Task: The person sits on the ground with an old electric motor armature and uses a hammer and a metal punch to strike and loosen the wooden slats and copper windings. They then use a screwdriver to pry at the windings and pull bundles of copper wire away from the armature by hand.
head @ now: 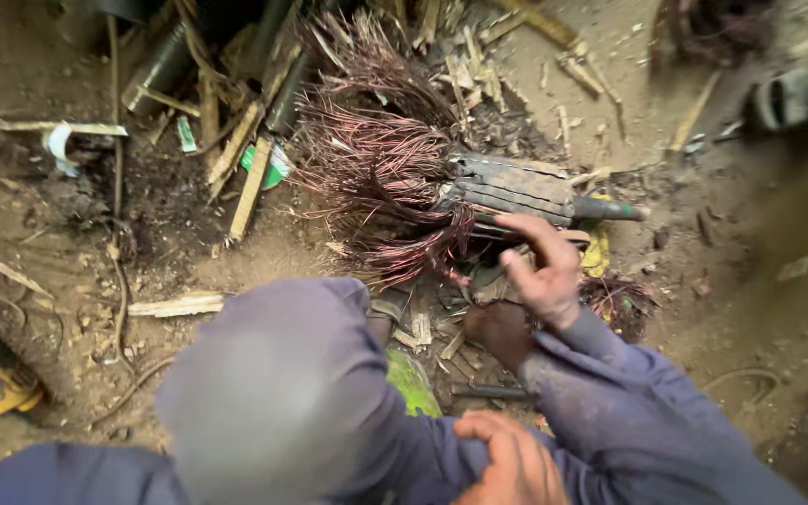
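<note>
Copper wire bundle (376, 178) under half-open right hand (540, 271), empty; left hand (507, 463) clenched near sleeve; green-white label (273, 166) beyond.

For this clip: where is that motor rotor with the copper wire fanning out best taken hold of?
Probably by the bare shaft at the motor rotor end away from the copper wire, coming from the right: it sticks out clear and smooth, whereas the wire splays loosely. The right hand is nearest.
</note>
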